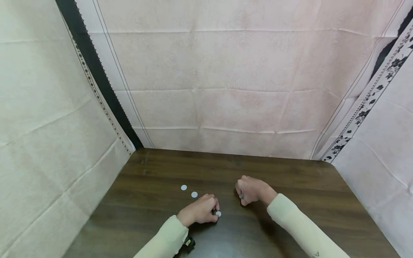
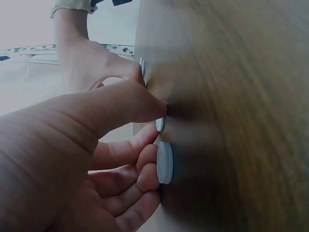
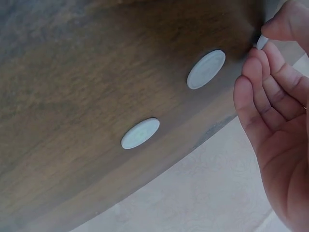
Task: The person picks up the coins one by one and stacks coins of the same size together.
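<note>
White discs (image 1: 194, 194) lie on the desk (image 1: 138, 204), left of centre in the head view; lower down, the left hand (image 1: 199, 210) pinches another disc (image 1: 218, 214). In the left wrist view, its fingers (image 2: 145, 136) grip it mid-frame. Upper right of the right wrist view, the right hand (image 3: 285, 116) pinches one more disc (image 3: 262, 42); light, even pressure should prevent slipping.

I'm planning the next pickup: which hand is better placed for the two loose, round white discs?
Probably the left hand: it sits nearer both loose discs than the right hand does. Each hand has another white disc at its fingertips, though.
</note>
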`<state>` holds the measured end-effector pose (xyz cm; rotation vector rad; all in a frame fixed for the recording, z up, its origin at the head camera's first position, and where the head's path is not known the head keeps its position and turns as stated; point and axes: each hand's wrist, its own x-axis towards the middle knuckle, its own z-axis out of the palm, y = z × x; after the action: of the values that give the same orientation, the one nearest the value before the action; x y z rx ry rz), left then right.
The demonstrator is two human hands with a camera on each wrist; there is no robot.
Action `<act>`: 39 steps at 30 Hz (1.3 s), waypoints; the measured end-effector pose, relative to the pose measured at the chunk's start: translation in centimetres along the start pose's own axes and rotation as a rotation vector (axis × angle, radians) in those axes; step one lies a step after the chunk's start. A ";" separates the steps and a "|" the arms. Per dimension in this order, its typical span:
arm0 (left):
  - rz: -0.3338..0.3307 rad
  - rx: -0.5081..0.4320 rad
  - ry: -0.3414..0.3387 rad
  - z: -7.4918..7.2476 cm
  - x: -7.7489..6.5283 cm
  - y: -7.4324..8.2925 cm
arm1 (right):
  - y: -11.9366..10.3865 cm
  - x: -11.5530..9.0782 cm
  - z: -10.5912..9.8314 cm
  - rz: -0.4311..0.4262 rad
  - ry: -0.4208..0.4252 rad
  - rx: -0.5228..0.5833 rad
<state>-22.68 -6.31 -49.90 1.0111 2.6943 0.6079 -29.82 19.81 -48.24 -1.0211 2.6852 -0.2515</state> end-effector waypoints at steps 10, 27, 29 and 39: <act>0.000 0.002 0.004 0.1 0.0 0.0 | 0.1 -0.5 0.3 -0.046 0.034 0.028; 0.004 0.011 0.015 0.1 -0.1 0.1 | -0.3 -1.1 0.4 -0.084 0.057 0.075; 0.006 0.012 0.015 0.1 -0.1 0.1 | -0.4 -1.1 0.4 -0.088 0.060 0.075; 0.010 0.007 0.022 0.3 0.0 -0.2 | -0.9 -1.0 0.8 -0.129 0.073 0.052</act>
<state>-22.68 -6.34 -50.28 1.0265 2.7137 0.6156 -28.33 19.79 -48.66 -1.1923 2.6649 -0.3882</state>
